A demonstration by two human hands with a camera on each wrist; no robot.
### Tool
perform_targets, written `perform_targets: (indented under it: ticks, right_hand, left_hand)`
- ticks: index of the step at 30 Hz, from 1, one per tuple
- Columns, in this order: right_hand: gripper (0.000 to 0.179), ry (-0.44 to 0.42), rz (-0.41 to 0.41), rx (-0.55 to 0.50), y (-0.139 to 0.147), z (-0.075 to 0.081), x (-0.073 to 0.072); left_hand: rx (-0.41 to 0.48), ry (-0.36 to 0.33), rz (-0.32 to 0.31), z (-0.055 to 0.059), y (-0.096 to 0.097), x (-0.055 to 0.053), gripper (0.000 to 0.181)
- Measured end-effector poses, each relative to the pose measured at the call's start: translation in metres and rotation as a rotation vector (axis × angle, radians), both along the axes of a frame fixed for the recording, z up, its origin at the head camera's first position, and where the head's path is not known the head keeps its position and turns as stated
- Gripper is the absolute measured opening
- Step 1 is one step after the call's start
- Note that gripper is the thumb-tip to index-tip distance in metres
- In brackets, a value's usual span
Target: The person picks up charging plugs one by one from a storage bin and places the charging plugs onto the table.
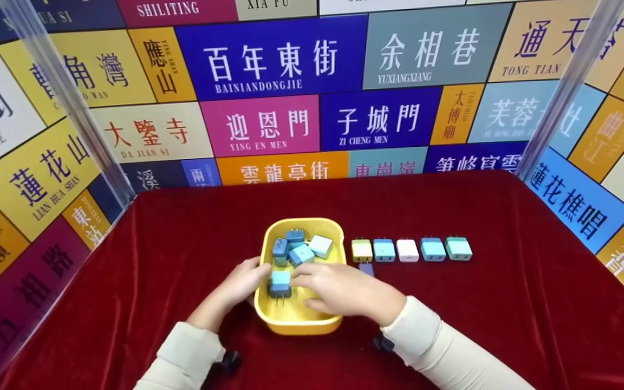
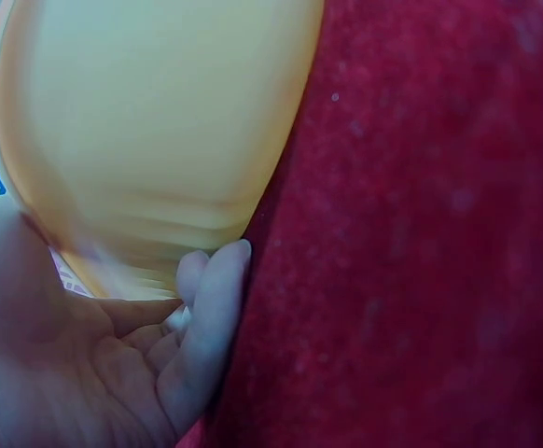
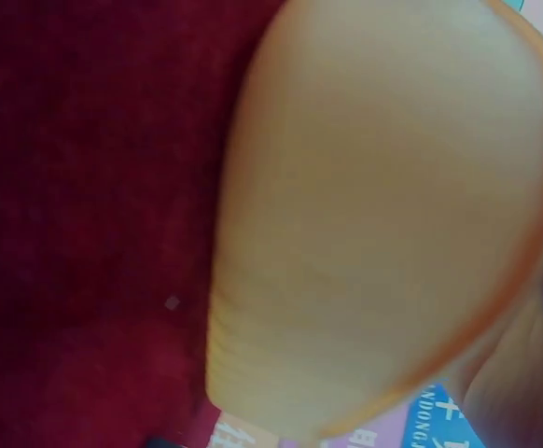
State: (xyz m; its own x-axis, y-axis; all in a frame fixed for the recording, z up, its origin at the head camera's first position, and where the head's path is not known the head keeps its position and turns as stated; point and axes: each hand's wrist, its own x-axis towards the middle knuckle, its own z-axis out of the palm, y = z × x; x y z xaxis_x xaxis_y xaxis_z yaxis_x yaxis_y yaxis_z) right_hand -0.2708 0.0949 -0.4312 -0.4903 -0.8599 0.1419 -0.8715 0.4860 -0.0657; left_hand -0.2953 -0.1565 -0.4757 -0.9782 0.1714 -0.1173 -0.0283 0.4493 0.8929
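A yellow plastic bin (image 1: 301, 327) stands on the red cloth, holding several blue and pale plug-in chargers. My left hand (image 1: 247, 279) grips its left side, the thumb at the rim and the fingers against the outer wall in the left wrist view. Over the right rim, my right hand (image 1: 339, 290) reaches inside. Its fingertips are beside a light-and-dark blue charger (image 1: 280, 284), thumb held apart; whether they touch it I cannot tell. In the right wrist view the bin's wall (image 3: 374, 205) hides the fingers.
Right of the bin is a row of chargers, from a yellow one (image 1: 362, 251) to a green one (image 1: 459, 248). A purple-blue charger (image 1: 366, 268) lies in front, partly hidden by my right hand. Sign-covered panels (image 1: 268, 124) and clear posts (image 1: 556, 103) enclose the table.
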Motion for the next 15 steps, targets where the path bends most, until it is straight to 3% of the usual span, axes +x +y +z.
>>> perform_targets:
  ticks: [9, 15]
  right_hand:
    - [0.063, -0.105, 0.046, 0.051, -0.005, -0.012, -0.004]
    - [0.064, -0.135, 0.001, 0.119, -0.005, -0.009, -0.004]
  left_hand:
    - [0.012, 0.0, -0.022, -0.002, -0.002, 0.003, 0.046]
    - [0.011, 0.014, -0.014, 0.001, -0.001, 0.001, 0.046]
